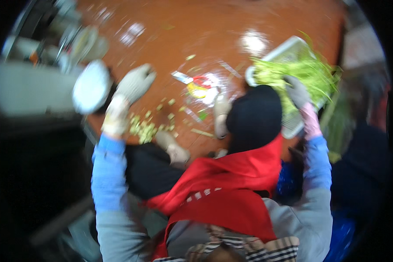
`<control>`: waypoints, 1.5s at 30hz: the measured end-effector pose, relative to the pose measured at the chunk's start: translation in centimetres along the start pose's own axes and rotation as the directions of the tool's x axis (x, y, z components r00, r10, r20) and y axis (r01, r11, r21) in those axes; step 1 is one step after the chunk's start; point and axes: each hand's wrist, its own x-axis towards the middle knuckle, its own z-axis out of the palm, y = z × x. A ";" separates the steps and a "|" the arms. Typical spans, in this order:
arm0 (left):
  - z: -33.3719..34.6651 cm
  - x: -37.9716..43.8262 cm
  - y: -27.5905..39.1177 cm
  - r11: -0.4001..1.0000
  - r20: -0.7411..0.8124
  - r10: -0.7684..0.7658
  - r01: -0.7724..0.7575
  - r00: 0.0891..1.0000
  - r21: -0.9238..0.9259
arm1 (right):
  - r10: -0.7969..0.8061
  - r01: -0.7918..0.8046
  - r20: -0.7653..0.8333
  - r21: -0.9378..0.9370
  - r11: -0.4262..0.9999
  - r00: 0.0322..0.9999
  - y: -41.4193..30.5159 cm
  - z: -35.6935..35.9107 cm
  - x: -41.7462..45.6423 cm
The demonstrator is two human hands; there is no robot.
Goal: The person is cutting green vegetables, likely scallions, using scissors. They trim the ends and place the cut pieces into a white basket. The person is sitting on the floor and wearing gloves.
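Note:
My left hand (136, 82), in a pale knit glove, is held over the floor with its fingers curled. Nothing shows in it, though the view is blurred. Just left of it is a white round vessel (91, 86). A grey glove covers my right hand (298, 91), which lies against a bunch of long, thin green vegetable stalks (314, 77). Its fingertips are partly hidden, so the grip cannot be made out. The stalks lie across a white plastic basket (293, 126) and stick out past its rim.
Small pale-green cut pieces (144, 129) are heaped on the wet reddish-brown floor (196, 29) by my left shoe (173, 147). Red and yellow rings (199, 86) lie ahead of my right shoe (221, 114). A pale ledge (36, 88) runs along the left.

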 end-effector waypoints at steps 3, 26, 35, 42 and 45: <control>-3.7 -2.5 -4.9 0.978 -0.134 -0.115 0.088 0.984 -0.190 | 0.004 -0.020 0.076 0.208 0.978 0.997 -3.1 -0.1 1.8; -4.0 -6.9 0.3 0.976 -0.310 0.068 -0.128 0.948 -0.178 | -0.404 0.405 0.303 0.062 0.912 0.863 -32.4 1.9 16.2; -3.8 0.5 0.1 0.945 0.114 0.260 -0.228 0.959 -0.235 | -0.193 -0.020 0.509 0.384 0.923 0.839 -28.6 11.3 28.9; 3.8 6.7 -4.8 0.909 0.057 -0.098 0.113 0.994 -0.402 | -0.239 -0.097 0.469 0.587 0.804 0.850 -28.2 9.3 24.4; 8.2 6.0 -6.7 0.698 0.161 -0.272 0.309 0.949 -0.646 | -0.246 0.040 0.584 0.342 0.939 0.773 -29.9 1.2 23.3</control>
